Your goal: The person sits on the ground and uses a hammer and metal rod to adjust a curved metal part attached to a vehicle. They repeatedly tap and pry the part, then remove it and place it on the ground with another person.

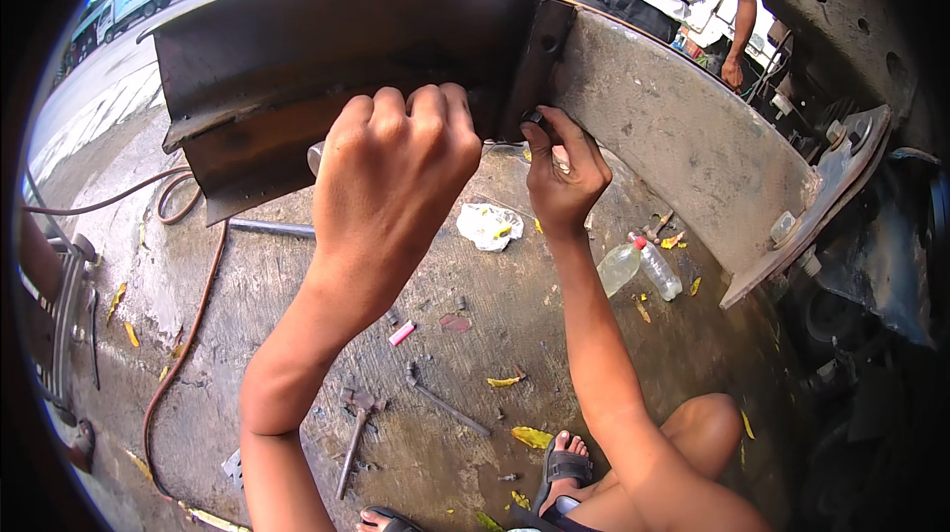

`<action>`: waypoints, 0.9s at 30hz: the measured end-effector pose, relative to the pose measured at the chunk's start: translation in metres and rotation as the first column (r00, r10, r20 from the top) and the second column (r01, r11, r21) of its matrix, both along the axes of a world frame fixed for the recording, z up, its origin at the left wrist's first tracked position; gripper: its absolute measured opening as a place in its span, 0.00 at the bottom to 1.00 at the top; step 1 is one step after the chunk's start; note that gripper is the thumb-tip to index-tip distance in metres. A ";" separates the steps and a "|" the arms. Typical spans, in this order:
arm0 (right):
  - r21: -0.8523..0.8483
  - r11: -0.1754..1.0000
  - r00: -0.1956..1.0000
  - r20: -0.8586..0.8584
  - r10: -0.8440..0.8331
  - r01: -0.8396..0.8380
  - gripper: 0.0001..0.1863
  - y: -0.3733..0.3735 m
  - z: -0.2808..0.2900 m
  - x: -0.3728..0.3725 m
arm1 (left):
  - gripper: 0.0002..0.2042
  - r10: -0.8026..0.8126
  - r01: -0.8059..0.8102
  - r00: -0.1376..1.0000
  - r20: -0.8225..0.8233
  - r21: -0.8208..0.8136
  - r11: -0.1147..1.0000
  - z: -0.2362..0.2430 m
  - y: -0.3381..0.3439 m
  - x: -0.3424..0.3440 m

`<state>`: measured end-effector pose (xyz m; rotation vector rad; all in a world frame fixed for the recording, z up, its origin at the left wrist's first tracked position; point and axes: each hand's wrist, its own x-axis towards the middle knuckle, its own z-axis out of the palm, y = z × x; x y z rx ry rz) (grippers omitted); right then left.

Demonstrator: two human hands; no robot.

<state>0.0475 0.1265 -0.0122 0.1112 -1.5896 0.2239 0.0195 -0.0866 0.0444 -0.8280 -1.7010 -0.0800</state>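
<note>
Here's the right hand (pixel 566 171), thumb and forefinger pinched together on a small dark fastener (pixel 535 118) by the dark flanged steel beam (pixel 327 37), near the grey steel plate (pixel 683 116). It looks light, hard and easy to fumble; pinch its sides. The left hand (pixel 396 166) is curled (around what, I can't tell) against the beam, likely heavy, stiff, best held along its flange.

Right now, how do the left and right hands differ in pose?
The left hand is curled, knuckles up; the right hand pinches a small dark piece with thumb and finger. The left hand looks larger in view than the right hand. Both are bare, near the dark beam.
</note>
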 end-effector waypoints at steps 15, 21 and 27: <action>-0.262 0.962 0.995 0.042 0.091 -0.077 0.17 -0.010 -0.012 -0.018 | 0.05 -0.029 0.030 0.999 -0.038 0.036 0.999 -0.003 0.000 -0.003; -0.136 0.984 0.991 0.049 0.121 -0.113 0.16 0.022 -0.032 -0.025 | 0.12 0.152 -0.145 0.985 0.082 -0.093 0.985 0.000 -0.002 0.006; -0.493 0.813 0.140 0.870 0.474 0.311 0.25 -0.052 -0.239 0.102 | 0.14 0.106 -0.096 0.991 0.085 -0.112 0.989 0.002 -0.007 0.000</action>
